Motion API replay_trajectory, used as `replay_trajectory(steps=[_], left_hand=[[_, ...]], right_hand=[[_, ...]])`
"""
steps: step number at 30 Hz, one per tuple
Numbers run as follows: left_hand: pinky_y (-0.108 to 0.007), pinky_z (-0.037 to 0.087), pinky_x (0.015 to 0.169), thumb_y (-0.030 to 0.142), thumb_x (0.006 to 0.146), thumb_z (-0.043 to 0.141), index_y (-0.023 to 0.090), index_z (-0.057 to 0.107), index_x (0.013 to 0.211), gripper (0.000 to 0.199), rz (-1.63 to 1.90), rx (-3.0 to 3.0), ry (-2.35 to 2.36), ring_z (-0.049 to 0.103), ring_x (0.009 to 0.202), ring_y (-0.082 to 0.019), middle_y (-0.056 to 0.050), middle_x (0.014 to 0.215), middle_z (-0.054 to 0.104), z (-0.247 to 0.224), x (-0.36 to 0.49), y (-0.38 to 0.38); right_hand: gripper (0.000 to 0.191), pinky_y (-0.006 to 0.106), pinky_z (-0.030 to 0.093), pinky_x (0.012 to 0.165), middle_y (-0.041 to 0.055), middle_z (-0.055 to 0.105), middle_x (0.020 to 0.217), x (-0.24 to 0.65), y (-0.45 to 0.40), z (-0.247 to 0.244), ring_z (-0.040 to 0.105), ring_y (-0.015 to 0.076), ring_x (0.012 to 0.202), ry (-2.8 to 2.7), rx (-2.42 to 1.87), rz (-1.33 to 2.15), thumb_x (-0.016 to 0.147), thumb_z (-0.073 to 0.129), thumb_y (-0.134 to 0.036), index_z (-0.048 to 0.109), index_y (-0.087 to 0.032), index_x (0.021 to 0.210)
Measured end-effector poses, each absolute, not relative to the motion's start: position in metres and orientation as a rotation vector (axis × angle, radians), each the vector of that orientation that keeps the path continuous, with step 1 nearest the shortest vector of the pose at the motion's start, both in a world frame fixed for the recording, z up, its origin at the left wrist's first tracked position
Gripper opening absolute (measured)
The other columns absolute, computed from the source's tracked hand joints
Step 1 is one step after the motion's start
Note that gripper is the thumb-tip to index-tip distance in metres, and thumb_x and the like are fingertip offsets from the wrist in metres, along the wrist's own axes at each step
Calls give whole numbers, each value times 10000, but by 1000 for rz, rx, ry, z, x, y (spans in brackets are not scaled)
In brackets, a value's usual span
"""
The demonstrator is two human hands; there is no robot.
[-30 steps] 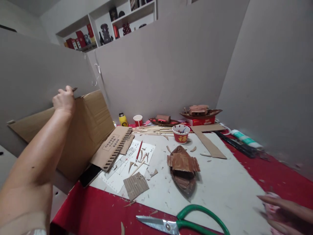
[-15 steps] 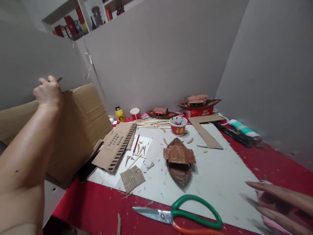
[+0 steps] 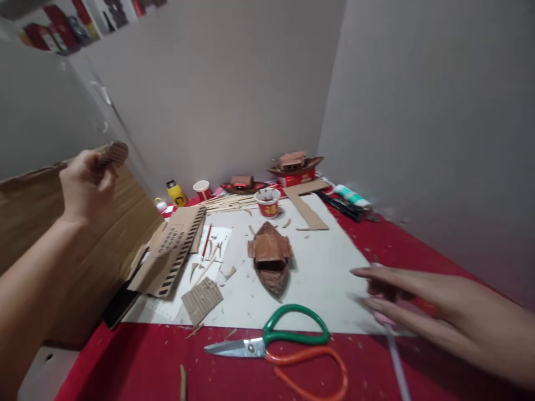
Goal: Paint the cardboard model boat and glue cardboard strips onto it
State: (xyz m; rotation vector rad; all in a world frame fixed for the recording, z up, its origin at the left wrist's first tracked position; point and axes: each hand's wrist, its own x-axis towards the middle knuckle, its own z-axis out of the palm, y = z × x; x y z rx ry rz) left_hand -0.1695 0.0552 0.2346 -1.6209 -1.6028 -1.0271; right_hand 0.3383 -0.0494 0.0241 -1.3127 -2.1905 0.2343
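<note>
At the left, my left hand point(image 3: 90, 186) is raised in front of a large cardboard sheet, its fingers closed on a small piece of corrugated cardboard point(image 3: 113, 154). At the right, my right hand point(image 3: 434, 312) has its thumb and fingers stretched out and apart around a pink object point(image 3: 382, 316) with a pale cord point(image 3: 397, 362); the hand covers most of it. A brown model boat point(image 3: 271, 256) with a cardboard canopy sits mid-table. Nearer me lie scissors point(image 3: 267, 345) with one green and one orange handle.
A red-and-white paper bowl point(image 3: 267, 204) stands behind the boat. Two more model boats, one on a red box point(image 3: 296, 177), are by the wall. Printed cardboard point(image 3: 169, 250), a ridged cardboard square point(image 3: 202, 301), a red pencil point(image 3: 206, 242) and scraps lie left. The big cardboard sheet point(image 3: 83, 250) leans leftmost.
The camera view has swung to the right. My left hand has turned, bringing the face of its cardboard piece into sight. More of my right hand shows beside the pink object.
</note>
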Motion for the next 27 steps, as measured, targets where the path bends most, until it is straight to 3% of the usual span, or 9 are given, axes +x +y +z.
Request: replay_trajectory(steps=[3,8,12,15,18,27], left_hand=[[-220,421,696,153,751,674,138,640,873,127,-1366,-2013,-1663,544,699,-105,27,759,628,202,-144,60],[-234,467,655,198,727,676,152,634,773,77,-1408,-2316,-1755,583,662,-117,12,709,651,170,-125,51],[-260,513,600,305,721,722,155,676,766,163,-1388,-2458,-1902,636,631,-150,-26,704,703,152,-120,48],[-272,538,597,329,669,799,156,694,798,240,-1500,-2620,-2048,650,609,-150,-23,710,710,138,-103,41],[-246,510,564,319,630,860,160,653,699,270,-1630,-2801,-2268,614,557,-123,2,627,680,123,-76,29],[-225,466,600,359,650,883,154,704,698,276,-1707,-3126,-2585,586,569,-104,-3,615,692,76,-12,10]], right_hand=[[406,334,617,679,150,779,1039,326,-49,49,762,259,806,-2296,-1372,401,944,508,-446,735,-192,1165],[401,389,636,772,116,778,1082,334,-45,23,765,297,897,-2300,-1340,327,940,513,-498,730,-253,1172],[355,391,651,706,73,791,1044,338,-33,2,770,298,861,-2281,-1316,217,927,521,-528,726,-351,1157],[403,376,649,684,101,792,1029,327,-34,19,774,287,826,-2327,-1241,274,946,490,-522,744,-265,1123],[399,339,624,619,127,795,985,312,-38,42,770,259,760,-2329,-1211,294,970,474,-454,744,-192,1102],[193,233,495,513,48,763,763,287,-40,56,680,146,585,-2153,-1025,262,959,572,-310,717,-189,997]])
